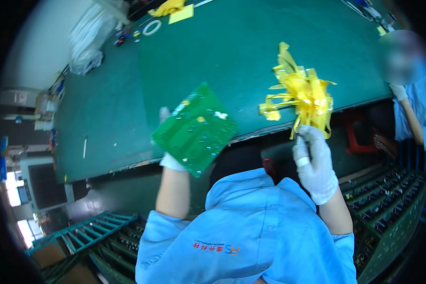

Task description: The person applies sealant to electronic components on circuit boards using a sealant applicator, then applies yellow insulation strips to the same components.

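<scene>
My left hand (173, 163), in a white glove, grips a green circuit board (194, 135) from its left side. The board is tilted above the table's near edge, and small parts and yellow patches show on its face. Most of the left fingers are hidden behind it. My right hand (315, 165), also gloved in white, has its thumb and fingers pinched at the lower end of a bunch of shiny yellow tape strips (310, 97). A small dark bit shows at those fingertips, too small to name. The strips fan out over the table's near edge.
The green table (199, 52) stretches ahead. A white tape ring (151, 27) and a yellow cloth (168, 7) lie at its far left. Another person's gloved hand (398, 92) is at the right end. Racks of parts (388, 203) stand low at right and left.
</scene>
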`<state>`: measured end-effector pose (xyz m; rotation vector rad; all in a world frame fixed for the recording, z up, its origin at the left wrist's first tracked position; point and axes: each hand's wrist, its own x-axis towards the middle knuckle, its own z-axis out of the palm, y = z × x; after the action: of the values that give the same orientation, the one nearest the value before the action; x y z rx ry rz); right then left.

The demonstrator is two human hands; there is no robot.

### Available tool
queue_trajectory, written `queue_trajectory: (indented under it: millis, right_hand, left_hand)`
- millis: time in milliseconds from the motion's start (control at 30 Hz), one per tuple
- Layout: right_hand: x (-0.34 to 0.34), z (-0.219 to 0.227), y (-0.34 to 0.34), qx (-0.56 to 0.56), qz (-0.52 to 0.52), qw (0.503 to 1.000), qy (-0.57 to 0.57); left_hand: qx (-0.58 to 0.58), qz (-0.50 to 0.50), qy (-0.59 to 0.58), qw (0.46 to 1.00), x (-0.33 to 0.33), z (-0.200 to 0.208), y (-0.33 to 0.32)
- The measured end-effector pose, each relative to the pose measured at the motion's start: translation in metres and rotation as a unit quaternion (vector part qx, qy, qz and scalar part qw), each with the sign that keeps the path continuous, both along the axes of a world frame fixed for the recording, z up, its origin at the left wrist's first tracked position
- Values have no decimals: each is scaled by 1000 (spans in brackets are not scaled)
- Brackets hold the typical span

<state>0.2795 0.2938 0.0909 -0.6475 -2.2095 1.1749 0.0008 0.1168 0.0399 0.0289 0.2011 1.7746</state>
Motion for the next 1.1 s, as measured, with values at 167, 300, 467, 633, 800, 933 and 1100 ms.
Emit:
queue_trajectory:
  millis: [167, 300, 467, 633, 800, 933, 1100]
  right_hand:
    - [-70, -21, -38, 70, 94, 991, 67]
    - [-85, -26, -60, 92, 113, 989, 30]
    - [-90, -42, -71, 58, 142, 988, 18]
    - [-103, -61, -72, 40, 135, 990, -2]
    - [-108, -57, -78, 49, 134, 989, -24]
    - [-111, -59, -79, 68, 143, 987, -36]
    - [-112, -58, -78, 73, 158, 985, -14]
  left_hand:
    - [-14, 28, -145, 989, 50, -18, -12]
    - [74, 21, -169, 983, 62, -10, -16]
    - [-11, 98, -138, 985, 51, -16, -23]
    - [-78, 165, -34, 983, 36, -71, -34]
    - [-62, 157, -80, 982, 50, -67, -30]
    - [7, 98, -102, 990, 50, -56, -26]
    - [20, 102, -128, 986, 55, -54, -26]
